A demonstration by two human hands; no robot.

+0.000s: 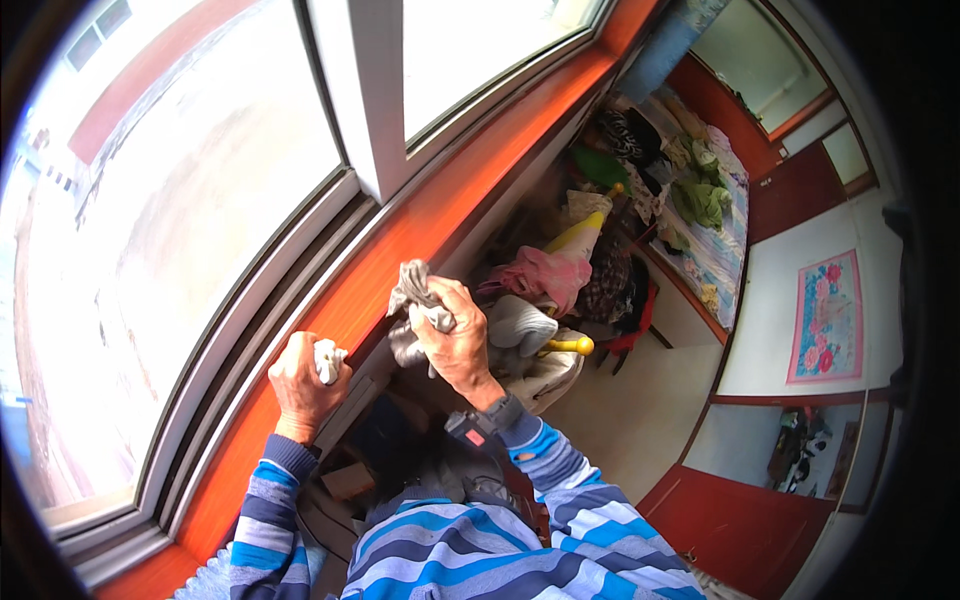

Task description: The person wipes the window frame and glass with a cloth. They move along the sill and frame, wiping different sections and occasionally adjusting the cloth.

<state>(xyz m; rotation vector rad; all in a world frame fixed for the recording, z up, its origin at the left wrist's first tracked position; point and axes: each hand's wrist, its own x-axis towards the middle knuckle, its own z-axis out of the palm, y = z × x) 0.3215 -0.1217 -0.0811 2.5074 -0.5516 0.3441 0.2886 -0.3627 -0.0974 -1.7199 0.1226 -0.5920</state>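
Observation:
At the window, my left hand (305, 388) rests by the orange-red wooden sill (420, 210), its fingers closed round a small crumpled whitish piece of cloth (328, 361). To its right, raised a little farther away, my right hand (457, 338) grips a bunched grey cloth (411, 287). Part of that cloth sticks out above the fist and part hangs below it. The two hands are apart. Left of the sill runs the grey metal window track (262, 335), with the white window frame post (367, 95) standing farther along.
Right of the sill, clothes such as a pink garment (535, 277) hang on a rack with a yellow knob (584, 346). A bed (735, 215) strewn with clothes stands at the far right. A floral panel (828, 318) is on the wall, with a red cabinet (740, 530) lower right.

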